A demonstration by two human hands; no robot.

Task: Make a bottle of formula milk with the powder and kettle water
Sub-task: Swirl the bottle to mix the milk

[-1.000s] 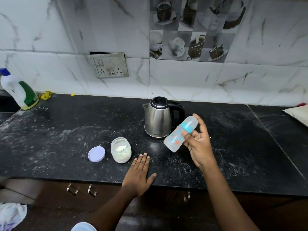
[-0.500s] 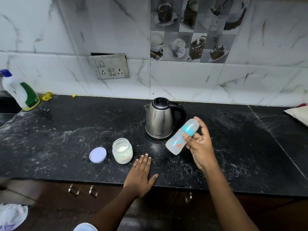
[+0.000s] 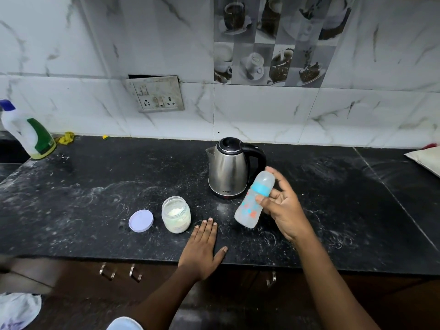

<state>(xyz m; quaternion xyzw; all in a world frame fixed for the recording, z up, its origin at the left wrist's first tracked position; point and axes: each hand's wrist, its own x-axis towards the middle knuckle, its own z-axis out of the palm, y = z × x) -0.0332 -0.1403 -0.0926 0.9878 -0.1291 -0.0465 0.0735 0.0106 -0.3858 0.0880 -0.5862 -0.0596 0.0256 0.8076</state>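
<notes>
Baby bottle (image 3: 255, 200), capped and tilted with its top leaning away to the right, is held above a black counter (image 3: 71, 206) by the right hand (image 3: 284, 210), whose fingers and thumb curl around it. Just behind stands a steel kettle (image 3: 228, 170) with a black handle. To the left sits an open jar (image 3: 176, 214) of pale powder, its lilac lid (image 3: 141, 221) lying beside it. The left hand (image 3: 202, 248) rests flat on the counter's front edge, fingers straight and together, thumb spread. A cleaning bottle (image 3: 26, 132) stands far left.
</notes>
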